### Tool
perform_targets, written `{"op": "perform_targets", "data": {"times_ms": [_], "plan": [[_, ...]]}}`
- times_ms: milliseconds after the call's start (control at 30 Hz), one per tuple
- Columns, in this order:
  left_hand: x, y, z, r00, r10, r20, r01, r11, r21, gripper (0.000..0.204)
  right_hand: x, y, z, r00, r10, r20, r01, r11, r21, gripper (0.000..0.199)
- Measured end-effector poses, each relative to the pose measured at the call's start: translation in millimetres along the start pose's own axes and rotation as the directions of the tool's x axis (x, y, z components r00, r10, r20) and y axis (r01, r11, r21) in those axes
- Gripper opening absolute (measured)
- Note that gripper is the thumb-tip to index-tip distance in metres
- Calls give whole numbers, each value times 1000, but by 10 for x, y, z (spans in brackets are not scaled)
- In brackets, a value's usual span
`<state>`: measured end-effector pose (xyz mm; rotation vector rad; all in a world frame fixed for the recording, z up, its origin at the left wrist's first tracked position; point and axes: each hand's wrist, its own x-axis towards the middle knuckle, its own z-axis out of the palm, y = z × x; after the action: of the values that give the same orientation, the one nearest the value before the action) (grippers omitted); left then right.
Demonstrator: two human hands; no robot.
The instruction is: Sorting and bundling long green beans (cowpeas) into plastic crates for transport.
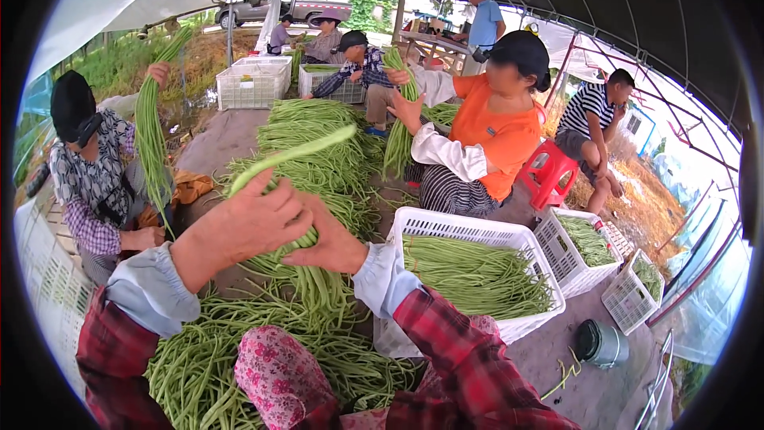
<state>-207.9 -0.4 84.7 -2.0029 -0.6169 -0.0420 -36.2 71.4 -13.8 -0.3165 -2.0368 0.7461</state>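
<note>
Long beans [306, 267] sit bunched upright above the loose pile [215, 358] on the ground, both hands clamped round the bundle: left hand [255, 219] wraps the top, right hand [330, 243] squeezes the side, likely to even the ends. White crate [477, 231] of sorted beans stands just right.

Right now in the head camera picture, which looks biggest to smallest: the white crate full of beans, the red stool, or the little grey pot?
1. White crate, clearly the largest.
2. Red stool.
3. Grey pot.
The stool and the pot look close in size, and the pot sits nearer the camera, so their order is unsure.
</note>
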Motion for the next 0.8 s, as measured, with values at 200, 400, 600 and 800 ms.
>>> {"op": "perform_targets", "data": {"times_ms": [200,400,600,800], "plan": [[-213,64,5,981,-190,-32,186,978,-94,42,41,-159,52,915,354,192,-382,915,134,73],[-938,258,119,762,-645,54,643,745,-175,62,67,-285,-149,940,324,-102,-321,946,49,53],[-1833,944,331,663,-331,671,688,623,-373,26,317,-595,-749,899,240,-366,27,803,595,27],[-1465,901,463,737,-374,562,669,516,-535,23,487,-669,-935,880,276,-387,-37,851,523,31]]}}
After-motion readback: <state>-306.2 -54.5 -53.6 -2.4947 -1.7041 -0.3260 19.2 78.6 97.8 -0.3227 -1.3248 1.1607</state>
